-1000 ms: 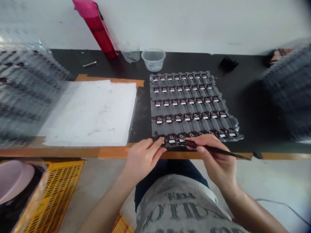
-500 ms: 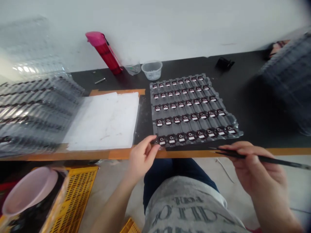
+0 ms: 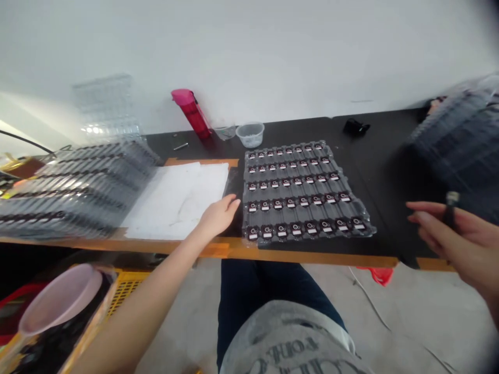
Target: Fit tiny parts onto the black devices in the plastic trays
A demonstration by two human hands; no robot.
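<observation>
A grey plastic tray (image 3: 360, 205) with rows of small dark round parts lies on the black bench top. My left hand (image 3: 218, 215) rests beside the tray's left edge with its fingers stretched out, near the white paper sheet (image 3: 179, 200). My right hand (image 3: 456, 236) hovers at the right, off the tray, its fingers closed round a thin black tool (image 3: 451, 205) that points up toward the camera.
A tall stack of filled clear trays (image 3: 74, 189) stands at the left, and another stack (image 3: 463, 143) at the right. A pink bottle (image 3: 192, 113) and a clear cup (image 3: 250, 134) stand at the back. Yellow crates (image 3: 120, 293) and a pink bowl (image 3: 58, 301) sit below the bench.
My view has risen and pulled back. My left hand left the tray's front corner for its left edge. My right hand swung out to the right with the tool.
</observation>
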